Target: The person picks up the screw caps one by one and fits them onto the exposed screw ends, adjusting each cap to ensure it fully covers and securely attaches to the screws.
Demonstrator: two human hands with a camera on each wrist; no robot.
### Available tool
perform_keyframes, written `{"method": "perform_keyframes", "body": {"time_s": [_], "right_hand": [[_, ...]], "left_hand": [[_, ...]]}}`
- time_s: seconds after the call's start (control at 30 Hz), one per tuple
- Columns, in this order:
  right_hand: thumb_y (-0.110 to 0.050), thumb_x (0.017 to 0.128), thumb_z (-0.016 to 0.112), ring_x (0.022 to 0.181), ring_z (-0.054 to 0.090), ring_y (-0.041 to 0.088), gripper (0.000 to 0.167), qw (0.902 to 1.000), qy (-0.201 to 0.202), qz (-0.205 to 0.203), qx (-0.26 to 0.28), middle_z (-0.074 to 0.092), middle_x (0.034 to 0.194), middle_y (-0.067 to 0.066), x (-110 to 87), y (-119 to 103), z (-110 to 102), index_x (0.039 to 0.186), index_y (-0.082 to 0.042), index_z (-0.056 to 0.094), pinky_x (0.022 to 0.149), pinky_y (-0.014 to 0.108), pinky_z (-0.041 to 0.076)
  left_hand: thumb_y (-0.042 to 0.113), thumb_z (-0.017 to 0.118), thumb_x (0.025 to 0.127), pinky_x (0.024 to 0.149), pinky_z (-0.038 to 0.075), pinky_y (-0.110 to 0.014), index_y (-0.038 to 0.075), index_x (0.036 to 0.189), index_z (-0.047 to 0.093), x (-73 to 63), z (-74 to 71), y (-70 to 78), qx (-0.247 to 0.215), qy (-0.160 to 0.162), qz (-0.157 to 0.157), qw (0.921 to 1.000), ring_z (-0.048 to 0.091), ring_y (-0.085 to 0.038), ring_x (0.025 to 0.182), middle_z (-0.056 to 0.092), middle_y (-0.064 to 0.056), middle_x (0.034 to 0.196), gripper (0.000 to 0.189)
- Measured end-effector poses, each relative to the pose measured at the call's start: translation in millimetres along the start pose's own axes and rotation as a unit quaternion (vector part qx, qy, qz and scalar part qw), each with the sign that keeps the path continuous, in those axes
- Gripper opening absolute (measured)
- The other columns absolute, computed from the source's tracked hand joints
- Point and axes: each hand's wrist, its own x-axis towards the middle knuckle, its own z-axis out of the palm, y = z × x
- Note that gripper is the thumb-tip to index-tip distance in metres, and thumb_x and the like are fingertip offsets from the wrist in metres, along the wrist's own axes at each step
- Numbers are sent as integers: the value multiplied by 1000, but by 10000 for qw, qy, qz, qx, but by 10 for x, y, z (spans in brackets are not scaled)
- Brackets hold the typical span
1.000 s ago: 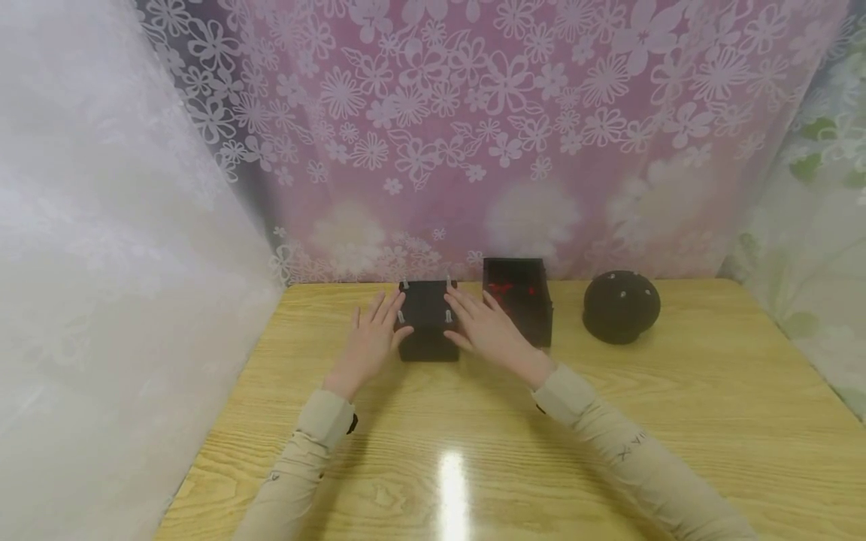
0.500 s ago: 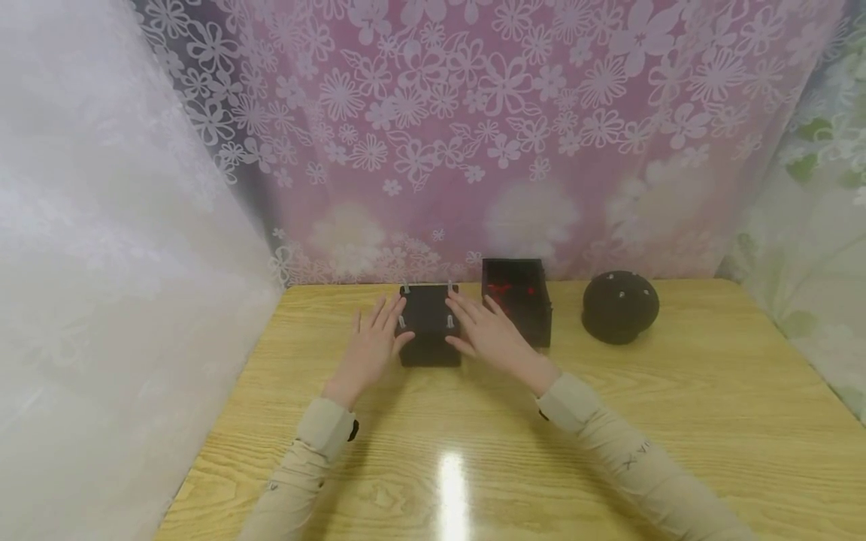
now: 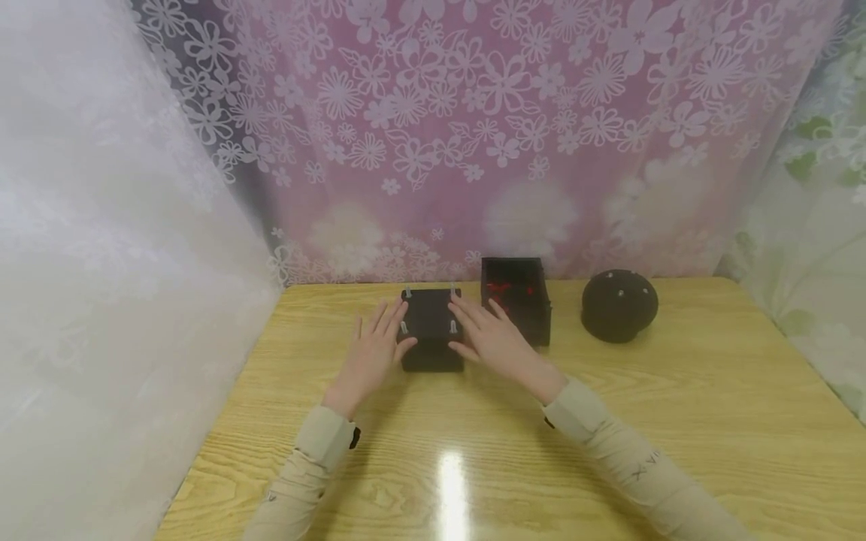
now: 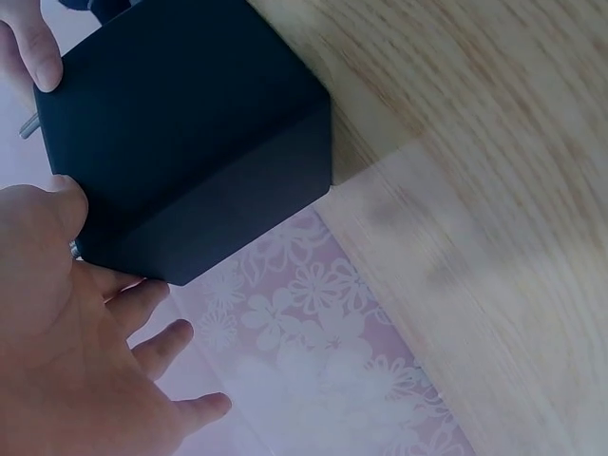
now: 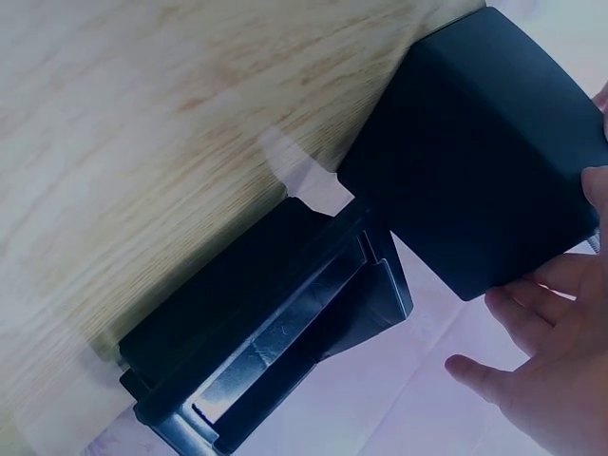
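Note:
A black box, with several short metallic pegs standing up from its top, sits on the table between my two hands. My left hand rests along its left side, fingers spread and nearly straight. On the opposite side my right hand touches it in the same way, fingers extended toward the back. Close up in the left wrist view, my left thumb and fingertips meet the edges of the box. The right wrist view has my right fingertips against a corner of the box.
Just right of the box stands an open black bin with red bits inside. Farther right is a round black piece with small metallic studs on its top. A floral curtain hangs behind the wooden table.
The pegged box has slid a little toward me and slightly right, both hands moving along with it. The bin and the round piece stay put.

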Motion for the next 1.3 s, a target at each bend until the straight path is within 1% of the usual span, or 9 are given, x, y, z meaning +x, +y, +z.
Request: {"method": "perform_keyframes", "body": {"time_s": [0.13,0.2,0.3,0.5,0.7,0.93,1.0,1.13,1.3], "right_hand": [[-43,99,63,141,46,33,71,10000,-30,50,-34,41,158,16,-26,-21,-40,151,1,44,116,64,30],[-43,98,65,141,46,33,72,9999,-93,98,-1,41,158,16,-31,-40,-75,151,0,44,116,64,28],[-43,98,66,141,46,33,72,9999,-115,105,-22,40,158,16,-52,-51,-95,151,0,43,117,63,28],[-42,98,66,138,50,33,72,9998,27,-36,-181,43,157,17,-98,-59,-102,150,2,45,116,62,31],[-42,97,66,137,51,33,73,9995,18,-154,-292,43,156,19,-155,-83,-123,149,4,45,116,59,33],[-40,98,66,140,47,34,72,9994,46,-272,-229,44,155,21,-214,-111,-149,148,7,45,115,54,37],[-40,98,66,141,46,33,72,9995,32,-261,-181,43,155,21,-231,-115,-154,149,6,45,116,54,36],[-38,97,67,140,46,33,72,9994,109,-296,-167,44,154,21,-261,-123,-164,148,7,45,116,53,36],[-37,94,70,138,50,34,71,9986,299,-382,-190,47,152,22,-310,-137,-177,146,7,48,112,55,40]], "left_hand": [[42,48,106,118,15,-68,7,161,27,-21,-7,27,-83,52,8,10000,17,-32,155,24,-10,167,68],[42,49,106,118,15,-69,7,161,27,-31,-12,40,-116,57,10,9999,16,-33,155,23,-10,167,68],[43,48,106,118,15,-68,8,161,26,-41,-7,52,-95,10,-13,10000,16,-32,155,21,-9,168,68],[43,47,107,120,12,-66,10,162,24,-71,4,81,-102,-25,-41,9999,18,-32,154,19,-7,168,68],[42,47,107,120,10,-67,8,161,25,-116,6,120,-141,17,32,9999,19,-34,154,22,-9,167,68],[42,48,106,119,13,-68,8,161,27,-178,15,161,-138,132,70,9998,21,-34,154,27,-12,166,68],[43,48,106,119,14,-68,8,161,27,-189,20,168,-167,138,66,9997,20,-34,154,27,-11,166,68],[44,47,107,119,12,-67,10,162,25,-213,28,182,-215,81,36,9997,17,-32,155,25,-10,167,68],[44,47,107,119,11,-68,11,162,25,-245,39,200,-264,89,104,9996,18,-33,155,24,-9,167,68]]}}
